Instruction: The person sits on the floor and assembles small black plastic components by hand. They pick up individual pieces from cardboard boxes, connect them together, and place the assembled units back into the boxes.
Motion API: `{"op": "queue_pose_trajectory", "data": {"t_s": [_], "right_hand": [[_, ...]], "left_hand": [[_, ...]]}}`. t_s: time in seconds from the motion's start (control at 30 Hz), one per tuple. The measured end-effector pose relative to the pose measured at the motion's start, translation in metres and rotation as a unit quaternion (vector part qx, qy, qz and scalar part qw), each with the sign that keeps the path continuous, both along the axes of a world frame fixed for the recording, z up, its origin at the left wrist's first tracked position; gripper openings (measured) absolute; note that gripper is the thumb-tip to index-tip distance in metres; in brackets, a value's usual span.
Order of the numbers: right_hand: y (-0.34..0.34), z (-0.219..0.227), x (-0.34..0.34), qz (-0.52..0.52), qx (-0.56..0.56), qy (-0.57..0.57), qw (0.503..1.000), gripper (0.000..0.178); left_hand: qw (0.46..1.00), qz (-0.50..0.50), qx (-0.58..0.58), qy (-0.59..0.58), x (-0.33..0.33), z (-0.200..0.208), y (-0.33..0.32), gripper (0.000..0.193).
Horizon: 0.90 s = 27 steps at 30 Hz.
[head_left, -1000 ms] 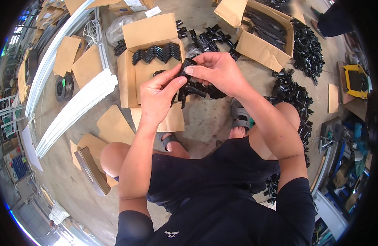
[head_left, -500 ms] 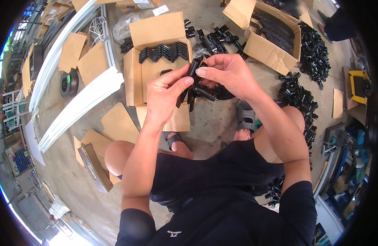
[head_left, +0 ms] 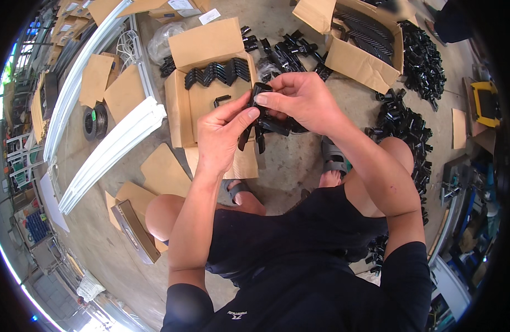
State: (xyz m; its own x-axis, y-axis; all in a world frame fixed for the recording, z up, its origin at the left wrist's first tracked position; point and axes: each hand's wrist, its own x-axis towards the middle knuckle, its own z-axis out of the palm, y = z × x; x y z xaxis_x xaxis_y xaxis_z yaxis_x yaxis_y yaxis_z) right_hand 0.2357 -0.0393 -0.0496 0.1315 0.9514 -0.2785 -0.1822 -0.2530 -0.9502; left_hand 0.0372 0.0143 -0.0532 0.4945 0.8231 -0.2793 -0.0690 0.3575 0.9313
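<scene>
Has drawn the left hand slightly away from the small black angled piece in the open brown cardboard box. Pinches a glossy black tubular fitting between curled thumb and fingers of both this and the right hand. Holds it near the box's right side.

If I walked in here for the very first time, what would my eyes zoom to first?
Probably the bare left hand and bare right hand near the middle, pinching a glossy black tube-shaped piece. Next might be the long white strips slanting across the left side, or the heaps of small glossy black pieces along the right. Just past the left hand, an open brown cardboard box holds black angled parts in a zigzag row.
</scene>
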Motion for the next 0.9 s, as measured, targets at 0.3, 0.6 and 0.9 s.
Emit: {"op": "queue_pose_trajectory", "data": {"t_s": [0.3,0.6,0.9], "right_hand": [[0.037,-0.012,0.016,0.03,0.028,-0.033,0.999,0.049],[0.044,-0.044,-0.008,0.057,0.018,0.1,0.993,0.044],[0.066,-0.164,-0.007,0.169,-0.003,-0.626,0.762,0.026]], "left_hand": [[0.986,0.071,-0.095,-0.113,-0.007,0.005,0.008,0.037],[0.996,0.086,-0.01,-0.035,-0.029,0.012,0.025,0.042],[0.993,0.116,0.0,-0.022,-0.037,0.008,0.03,0.022]]}}
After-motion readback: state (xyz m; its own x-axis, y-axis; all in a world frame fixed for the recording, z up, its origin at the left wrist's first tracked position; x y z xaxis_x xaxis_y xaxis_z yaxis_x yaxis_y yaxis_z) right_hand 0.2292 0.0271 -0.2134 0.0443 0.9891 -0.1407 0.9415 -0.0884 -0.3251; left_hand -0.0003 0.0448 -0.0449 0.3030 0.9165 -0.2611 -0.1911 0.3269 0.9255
